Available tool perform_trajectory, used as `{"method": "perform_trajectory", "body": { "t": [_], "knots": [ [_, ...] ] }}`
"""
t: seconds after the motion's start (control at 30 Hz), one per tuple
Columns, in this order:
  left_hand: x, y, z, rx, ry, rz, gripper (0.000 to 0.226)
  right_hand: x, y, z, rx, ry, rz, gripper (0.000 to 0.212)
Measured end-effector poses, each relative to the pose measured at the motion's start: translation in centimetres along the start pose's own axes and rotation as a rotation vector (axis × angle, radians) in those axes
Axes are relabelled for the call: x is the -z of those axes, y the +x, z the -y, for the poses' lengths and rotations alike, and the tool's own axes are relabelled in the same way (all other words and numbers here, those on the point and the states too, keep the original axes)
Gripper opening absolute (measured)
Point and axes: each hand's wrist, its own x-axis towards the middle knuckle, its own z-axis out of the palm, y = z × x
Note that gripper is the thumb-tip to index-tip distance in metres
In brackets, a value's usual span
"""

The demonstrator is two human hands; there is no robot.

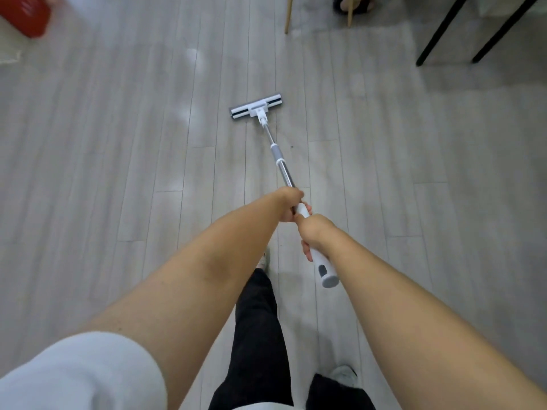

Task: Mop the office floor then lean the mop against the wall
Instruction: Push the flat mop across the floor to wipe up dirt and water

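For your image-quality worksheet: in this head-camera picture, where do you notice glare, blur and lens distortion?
Head view: pale glare patches on the floor left of the mop head; red object at top left is blurred; wide-angle lens stretches the forearms toward the lower corners.

Shiny metal mop pole (284, 173) — wood-look matt floor (118, 143)

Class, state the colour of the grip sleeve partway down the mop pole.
Grey, on the mop pole below white collars; the head view shows it best.

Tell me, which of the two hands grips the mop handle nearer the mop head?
The left hand: it holds the mop on the metal shaft, while the right hand grips the white end behind it.
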Motion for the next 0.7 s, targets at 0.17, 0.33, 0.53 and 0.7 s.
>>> {"method": "perform_trajectory", "body": {
  "t": [0.17, 0.33, 0.53, 0.7],
  "knots": [
    [-6.5, -6.2, 10.9, 0.015, 0.009, 0.015, 0.013, 0.1, -4.3, -13.5, -0.017, 0.072, 0.03, 0.051],
    [-10.9, -10.3, 16.3, 0.031, -0.006, 0.02, 0.014, 1.3, -7.9, -20.9, -0.055, 0.105, 0.037, 0.062],
    [-10.4, -10.5, 16.8, 0.027, -0.018, 0.008, 0.015, 0.4, -8.6, -21.1, -0.025, 0.119, -0.012, 0.053],
    [-6.5, -8.4, 15.1, 0.047, -0.011, -0.018, 0.018, -2.5, -7.7, -17.3, -0.036, 0.192, 0.005, 0.048]
  ]
}}
